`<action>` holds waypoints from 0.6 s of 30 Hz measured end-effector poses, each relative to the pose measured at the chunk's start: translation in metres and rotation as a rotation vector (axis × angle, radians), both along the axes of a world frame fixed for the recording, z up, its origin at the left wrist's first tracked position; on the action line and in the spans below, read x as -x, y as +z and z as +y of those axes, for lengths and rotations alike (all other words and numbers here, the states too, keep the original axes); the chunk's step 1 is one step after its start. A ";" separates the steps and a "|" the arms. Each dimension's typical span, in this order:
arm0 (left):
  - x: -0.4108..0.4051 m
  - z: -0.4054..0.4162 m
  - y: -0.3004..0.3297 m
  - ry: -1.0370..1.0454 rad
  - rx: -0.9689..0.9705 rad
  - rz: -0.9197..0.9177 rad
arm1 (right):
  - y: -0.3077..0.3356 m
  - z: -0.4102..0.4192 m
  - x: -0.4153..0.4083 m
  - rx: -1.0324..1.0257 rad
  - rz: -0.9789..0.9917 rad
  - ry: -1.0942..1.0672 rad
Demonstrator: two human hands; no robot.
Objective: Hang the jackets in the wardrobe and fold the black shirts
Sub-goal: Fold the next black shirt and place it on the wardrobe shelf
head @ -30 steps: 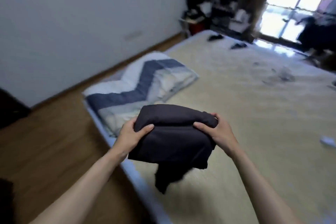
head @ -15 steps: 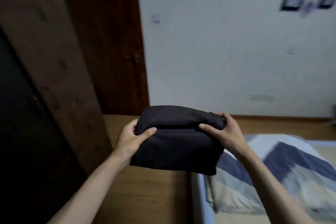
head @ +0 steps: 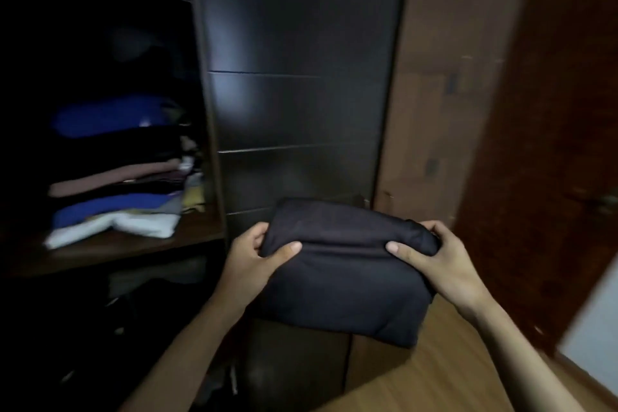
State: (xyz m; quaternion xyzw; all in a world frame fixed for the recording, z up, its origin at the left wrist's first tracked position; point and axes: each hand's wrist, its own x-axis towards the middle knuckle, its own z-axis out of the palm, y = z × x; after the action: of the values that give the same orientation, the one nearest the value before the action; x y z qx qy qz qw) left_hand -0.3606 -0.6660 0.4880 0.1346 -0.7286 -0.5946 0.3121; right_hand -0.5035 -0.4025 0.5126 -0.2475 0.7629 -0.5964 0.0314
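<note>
Dark wardrobe (head: 294, 77) panelling fills the background, with an open shelf (head: 140, 241) at the left and a reddish-brown door (head: 551, 144) at the right over a strip of wooden floor (head: 444, 368). Centre foreground: a folded black shirt (head: 344, 278) is held in the air in front of the wardrobe, to the right of the shelf and not touching it. The left hand (head: 254, 257) grips the bundle's left edge, thumb lying across the top face and fingers curled behind; the right hand (head: 441, 261) grips the right edge in the mirrored way, so both hands are closed around the fabric. On the shelf rests a stack of folded clothes (head: 113, 177) in blue, black, dusty pink and white, its lowest white piece spilling slightly forward. As to progress, the shirt in hand appears fully folded into a compact rectangle with one crease across its upper third, which suggests that the folding of this garment is complete and only its placing remains, probably on or beside the stack. No jackets, hangers or rail are visible here, so whether the hanging part is done cannot be told; nor can it be told whether other black shirts remain unfolded. The compartment below the shelf is too dark to read.
</note>
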 end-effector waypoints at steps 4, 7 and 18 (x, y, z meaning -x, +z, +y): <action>-0.045 -0.036 0.023 0.306 -0.005 0.031 | 0.027 -0.092 0.024 -0.013 0.062 0.254; -0.080 -0.055 0.033 0.524 0.002 0.057 | 0.035 -0.157 0.020 -0.017 0.092 0.384; -0.118 -0.181 0.082 1.243 0.199 -0.115 | 0.096 -0.373 -0.037 -0.018 0.242 0.719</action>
State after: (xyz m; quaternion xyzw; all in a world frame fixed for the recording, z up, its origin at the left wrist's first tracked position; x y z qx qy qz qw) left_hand -0.2425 -0.8468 0.5698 0.5349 -0.5817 -0.2233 0.5706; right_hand -0.4661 -0.7755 0.6086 -0.5678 0.6306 -0.5071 0.1507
